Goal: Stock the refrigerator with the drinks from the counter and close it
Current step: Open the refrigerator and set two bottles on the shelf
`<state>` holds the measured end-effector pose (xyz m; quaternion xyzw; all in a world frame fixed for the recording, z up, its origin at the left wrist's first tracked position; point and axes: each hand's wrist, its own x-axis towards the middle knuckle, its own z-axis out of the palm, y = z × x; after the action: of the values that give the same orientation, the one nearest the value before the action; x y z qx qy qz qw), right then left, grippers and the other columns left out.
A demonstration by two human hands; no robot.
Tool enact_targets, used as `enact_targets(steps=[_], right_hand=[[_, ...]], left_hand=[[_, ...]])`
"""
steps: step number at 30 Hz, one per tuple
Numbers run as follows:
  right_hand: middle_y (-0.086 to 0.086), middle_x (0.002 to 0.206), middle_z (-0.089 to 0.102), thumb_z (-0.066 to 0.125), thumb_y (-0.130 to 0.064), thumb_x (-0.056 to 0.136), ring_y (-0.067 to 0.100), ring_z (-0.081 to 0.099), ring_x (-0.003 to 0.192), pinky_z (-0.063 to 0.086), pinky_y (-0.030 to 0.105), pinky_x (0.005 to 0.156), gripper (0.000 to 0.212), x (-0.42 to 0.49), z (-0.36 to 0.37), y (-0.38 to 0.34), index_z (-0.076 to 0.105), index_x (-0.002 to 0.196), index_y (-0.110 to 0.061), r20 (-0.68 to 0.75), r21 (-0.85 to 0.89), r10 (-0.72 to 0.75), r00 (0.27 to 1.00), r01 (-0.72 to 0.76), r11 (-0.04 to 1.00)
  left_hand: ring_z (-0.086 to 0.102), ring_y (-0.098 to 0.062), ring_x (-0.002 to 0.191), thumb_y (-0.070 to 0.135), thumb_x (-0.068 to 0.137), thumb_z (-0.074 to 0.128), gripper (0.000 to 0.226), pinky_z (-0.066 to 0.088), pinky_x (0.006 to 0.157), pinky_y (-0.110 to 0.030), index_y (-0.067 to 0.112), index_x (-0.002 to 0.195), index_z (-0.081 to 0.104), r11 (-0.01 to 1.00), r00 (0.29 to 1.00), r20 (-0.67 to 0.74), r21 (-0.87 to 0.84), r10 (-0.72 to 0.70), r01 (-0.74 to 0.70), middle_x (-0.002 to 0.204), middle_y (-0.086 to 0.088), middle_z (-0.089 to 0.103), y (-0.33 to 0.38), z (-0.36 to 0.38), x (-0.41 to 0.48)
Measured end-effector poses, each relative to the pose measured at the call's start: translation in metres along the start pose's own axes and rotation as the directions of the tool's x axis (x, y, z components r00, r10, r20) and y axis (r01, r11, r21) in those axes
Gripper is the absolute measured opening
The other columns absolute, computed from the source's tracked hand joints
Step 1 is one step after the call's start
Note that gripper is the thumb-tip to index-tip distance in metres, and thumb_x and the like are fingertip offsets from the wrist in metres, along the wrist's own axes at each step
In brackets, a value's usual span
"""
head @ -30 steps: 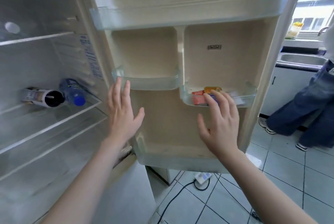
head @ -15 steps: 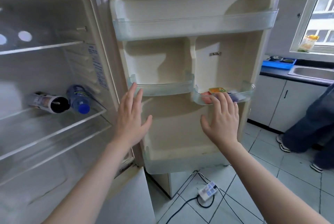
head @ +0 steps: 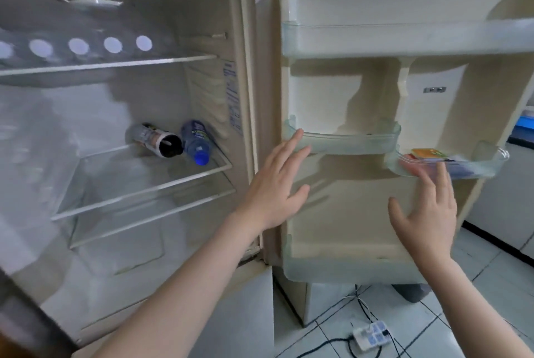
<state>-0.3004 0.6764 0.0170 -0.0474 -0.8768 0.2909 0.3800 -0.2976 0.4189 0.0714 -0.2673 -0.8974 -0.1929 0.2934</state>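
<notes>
1. The refrigerator (head: pixel 202 91) stands with its door (head: pixel 346 213) swung open; the cabinet fills the view from seven to eleven o'clock, and the door's inner face fills it from one to four o'clock.
2. Two drinks lie on their sides on a glass shelf (head: pixel 130 184) inside, at about nine o'clock from the view's centre; a can (head: pixel 157 140) shows its dark end to the camera; a water bottle (head: pixel 196 140) with a blue cap lies touching the can at its three o'clock side, near the cabinet's right wall.
3. The left hand (head: pixel 274 187) is held flat with its fingers straight and holds nothing; its fingertips reach the left end of the middle door bin (head: pixel 346 145); whether the palm touches the door cannot be told.
4. The right hand (head: pixel 427 213) is also flat with its fingers spread and grips nothing; it is at four o'clock from the centre; its fingertips overlap the lower edge of the small door bin (head: pixel 476 166), though blur hides any contact.
5. That small bin holds flat packets, the top one an orange packet (head: pixel 427 153); a long top bin (head: pixel 404 39) runs across the door at one o'clock.
6. A white power strip (head: pixel 371 334) with a black cable lies on the tiled floor (head: pixel 476 271) at five o'clock, below the door.
</notes>
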Motion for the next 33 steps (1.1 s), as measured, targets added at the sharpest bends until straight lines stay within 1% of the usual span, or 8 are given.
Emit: enact_targets(steps=[2, 5, 8, 10, 17, 22, 27, 33], right_hand=[[0.014, 0.155, 0.024, 0.059, -0.023, 0.078, 0.025, 0.017, 0.145, 0.021, 0.047, 0.114, 0.065, -0.008, 0.011, -0.012, 0.042, 0.138, -0.006, -0.027, 0.072, 0.009, 1.000, -0.007, 0.997], [0.017, 0.148, 0.034, 0.048, -0.033, 0.079, 0.030, 0.029, 0.136, 0.027, 0.044, 0.108, 0.057, -0.034, 0.035, -0.041, 0.053, 0.126, -0.001, -0.073, 0.179, -0.039, 0.997, 0.051, 0.983], [0.017, 0.132, 0.048, 0.048, -0.027, 0.081, 0.032, 0.042, 0.124, 0.030, 0.034, 0.104, 0.039, -0.061, 0.067, -0.079, 0.062, 0.107, -0.002, -0.018, 0.293, -0.253, 0.967, 0.247, 0.923], [0.015, 0.126, 0.052, 0.049, -0.021, 0.082, 0.030, 0.045, 0.123, 0.030, 0.027, 0.104, 0.030, -0.072, 0.092, -0.105, 0.065, 0.100, -0.003, 0.064, 0.352, -0.412, 0.909, 0.366, 0.861], [0.005, 0.121, 0.055, 0.060, -0.015, 0.078, 0.021, 0.054, 0.109, 0.041, 0.024, 0.089, 0.028, -0.052, 0.180, -0.203, 0.062, 0.106, -0.012, 0.315, 0.481, -0.639, 0.702, 0.462, 0.745], [0.005, 0.129, 0.050, 0.066, -0.015, 0.074, 0.029, 0.056, 0.111, 0.047, 0.031, 0.087, 0.041, -0.021, 0.251, -0.249, 0.059, 0.114, -0.012, 0.456, 0.366, -0.544, 0.705, 0.408, 0.836], [0.007, 0.133, 0.043, 0.064, -0.015, 0.075, 0.031, 0.052, 0.113, 0.046, 0.033, 0.088, 0.051, 0.003, 0.312, -0.270, 0.051, 0.123, -0.008, 0.492, 0.337, -0.489, 0.720, 0.361, 0.870], [0.005, 0.122, 0.046, 0.070, -0.023, 0.073, 0.030, 0.058, 0.096, 0.051, 0.037, 0.070, 0.049, 0.007, 0.340, -0.281, 0.053, 0.117, -0.011, 0.426, 0.320, -0.390, 0.816, 0.267, 0.909]], left_hand=[[0.016, -0.006, 0.144, 0.026, 0.089, 0.056, 0.057, 0.002, 0.109, -0.003, 0.020, 0.143, 0.038, 0.988, 0.996, -0.053, -0.140, -0.072, 0.064, 0.159, 0.006, 0.013, -0.007, -0.005, -0.003], [0.035, -0.008, 0.134, 0.029, 0.086, 0.055, 0.044, 0.020, 0.111, -0.013, 0.020, 0.129, 0.053, 0.964, 0.975, -0.137, -0.223, -0.177, 0.144, 0.146, 0.005, 0.036, -0.042, -0.022, -0.016], [0.050, -0.015, 0.120, 0.023, 0.084, 0.056, 0.032, 0.036, 0.103, -0.027, 0.010, 0.112, 0.065, 0.948, 0.927, -0.220, -0.167, -0.304, 0.271, 0.128, -0.004, 0.054, -0.106, -0.042, -0.038], [0.055, -0.021, 0.113, 0.009, 0.083, 0.064, 0.023, 0.039, 0.096, -0.026, 0.004, 0.105, 0.067, 0.916, 0.881, -0.254, -0.096, -0.400, 0.388, 0.118, -0.011, 0.059, -0.155, -0.054, -0.051], [0.058, -0.034, 0.107, 0.001, 0.077, 0.069, 0.029, 0.039, 0.094, -0.032, 0.002, 0.106, 0.068, 0.762, 0.768, -0.177, 0.111, -0.616, 0.637, 0.112, -0.017, 0.063, -0.302, -0.080, -0.068], [0.047, -0.032, 0.122, 0.004, 0.075, 0.067, 0.052, 0.038, 0.102, -0.040, 0.010, 0.126, 0.057, 0.773, 0.806, -0.047, 0.254, -0.590, 0.581, 0.133, -0.010, 0.050, -0.371, -0.076, -0.048], [0.018, -0.029, 0.141, 0.001, 0.071, 0.066, 0.086, 0.026, 0.113, -0.043, 0.019, 0.147, 0.029, 0.782, 0.879, 0.129, 0.530, -0.458, 0.329, 0.153, -0.006, 0.022, -0.417, -0.056, -0.017], [0.022, -0.026, 0.141, 0.015, 0.071, 0.072, 0.089, 0.026, 0.112, -0.041, 0.021, 0.147, 0.027, 0.787, 0.901, 0.259, 0.602, -0.348, 0.131, 0.151, -0.004, 0.027, -0.449, -0.046, 0.000]])
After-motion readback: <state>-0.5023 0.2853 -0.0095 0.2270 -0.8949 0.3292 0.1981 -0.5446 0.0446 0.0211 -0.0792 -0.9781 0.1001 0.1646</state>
